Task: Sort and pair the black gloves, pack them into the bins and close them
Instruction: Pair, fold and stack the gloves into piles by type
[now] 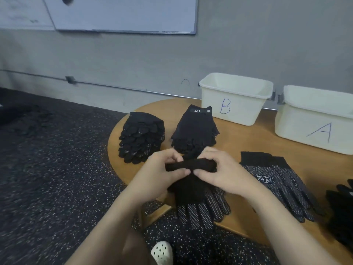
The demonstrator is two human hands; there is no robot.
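Both forearms reach in from the bottom edge, and just past them the left hand [162, 173] and right hand [221, 173] meet over the near rim of the tabletop [248, 134]. Each grip is a pinch: thumb below and fingers curled over the top of the folded cuff [191, 165] of a dotted glove pair [198, 203]. The cuff lies as a short roll whose long axis runs left to right between the two grips, one hand at each end. The rest of the pair hangs from the grips back toward the person, fingers draped over the tabletop edge, so its long axis runs across that of the roll. Neither hand is clearly nearer; they share the hold.

Bin B [235, 100] stands beyond the grips and a little to the right; bin A [315, 121] is farther right, on the right hand's side. Both are open, and their insides are not in view. I judge the right hand the likelier carrier to either bin.

Readable writing: "B" and "A" hand-drawn on the bins, and "5.11" on a tag atop the plain glove stack [194, 131] just beyond the grips. A dotted glove stack [141, 138] sits beyond-left. Loose dotted gloves [282, 182] to the right bear a white boxed print I cannot read.
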